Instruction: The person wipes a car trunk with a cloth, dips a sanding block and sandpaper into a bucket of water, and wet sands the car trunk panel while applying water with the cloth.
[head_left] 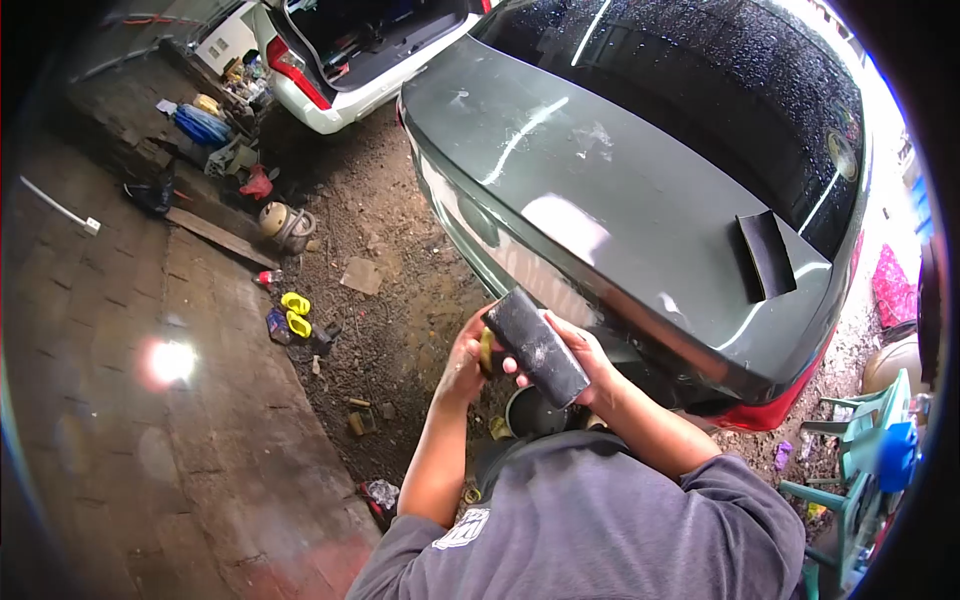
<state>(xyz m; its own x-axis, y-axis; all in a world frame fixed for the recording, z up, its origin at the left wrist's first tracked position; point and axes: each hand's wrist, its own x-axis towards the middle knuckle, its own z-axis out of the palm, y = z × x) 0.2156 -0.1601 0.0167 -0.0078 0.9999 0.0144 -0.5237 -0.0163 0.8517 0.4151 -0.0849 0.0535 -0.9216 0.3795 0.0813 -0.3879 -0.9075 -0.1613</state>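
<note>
Head view: my right hand point(588, 366) is wrapped round a black block point(540, 348), held tilted, near centre, in front of the car point(620, 195). My left hand point(462, 358) curls round a small yellowish piece point(487, 352), identity unclear, just beside the block's left end; contact uncertain. Judgement: even grip, fingertips off the broad face, keep it flat. Dark bucket point(528, 413) below, partly hidden, likely limits room underneath. Black curved sheet point(766, 256) rests on the trunk, right. Yellow clogs point(297, 313) lie left, on the ground.
</note>
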